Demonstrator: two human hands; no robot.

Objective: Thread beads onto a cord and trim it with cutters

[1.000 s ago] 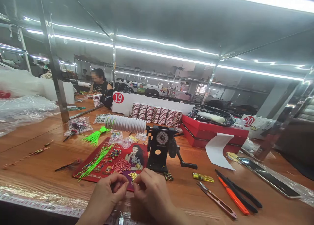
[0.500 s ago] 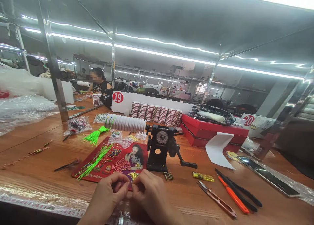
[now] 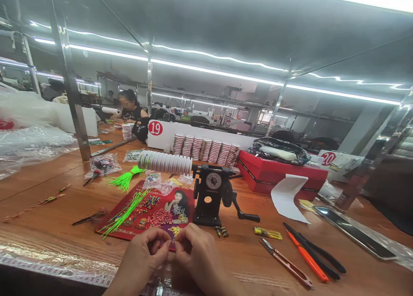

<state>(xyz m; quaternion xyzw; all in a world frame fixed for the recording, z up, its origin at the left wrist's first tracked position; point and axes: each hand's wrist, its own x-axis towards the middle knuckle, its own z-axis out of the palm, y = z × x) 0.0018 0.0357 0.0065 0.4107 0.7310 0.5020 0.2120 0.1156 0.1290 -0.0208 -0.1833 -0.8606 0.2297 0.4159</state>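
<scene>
Beads [image 3: 160, 217] lie in small piles on red mat [image 3: 129, 210], just beyond our hands. Our left hand [image 3: 142, 258] and right hand [image 3: 197, 256] meet at near edge of desk [image 3: 58, 210], fingertips pinched together on something too small to tell. Green strands [image 3: 124, 214] cross mat's left part. Black winder [image 3: 211, 197] stands just right of mat, white spools on its shaft. Snips [image 3: 285, 262] and orange-handled pliers [image 3: 309, 255] lie to right, well apart from hands.
</scene>
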